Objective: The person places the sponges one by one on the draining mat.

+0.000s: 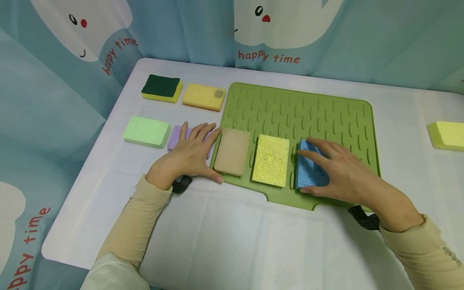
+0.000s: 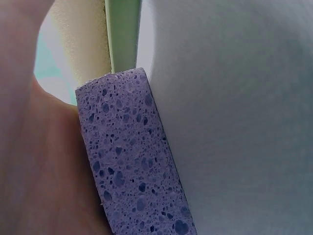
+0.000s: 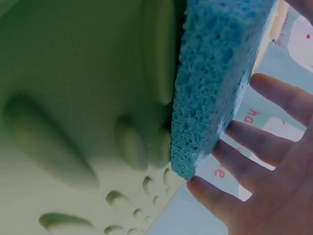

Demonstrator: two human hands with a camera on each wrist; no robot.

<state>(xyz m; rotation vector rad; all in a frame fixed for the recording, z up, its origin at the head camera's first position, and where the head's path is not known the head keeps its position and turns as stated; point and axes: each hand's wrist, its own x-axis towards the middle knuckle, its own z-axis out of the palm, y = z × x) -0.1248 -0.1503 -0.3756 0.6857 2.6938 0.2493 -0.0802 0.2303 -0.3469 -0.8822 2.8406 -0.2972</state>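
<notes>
A beige sponge (image 1: 232, 152), a yellow sponge (image 1: 270, 161) and a blue sponge (image 1: 309, 174) lie in a row along the front of a green ridged mat (image 1: 348, 129). My left hand (image 1: 192, 155) is spread over a purple sponge (image 1: 176, 137), its thumb near the beige sponge's lower left corner. The left wrist view shows the purple sponge (image 2: 132, 156) beside the palm. On the right, my right hand (image 1: 340, 171) lies across the blue sponge with fingers extended. In the right wrist view, fingertips touch or nearly touch the blue sponge's (image 3: 210, 88) face.
At the left of the white table (image 1: 217, 233) are a green-and-yellow scrub sponge (image 1: 162, 88), a pale yellow sponge (image 1: 204, 96) and a mint green sponge (image 1: 146, 131). Another yellow sponge (image 1: 447, 135) sits at the far right. A printed curtain (image 1: 203, 32) hangs behind.
</notes>
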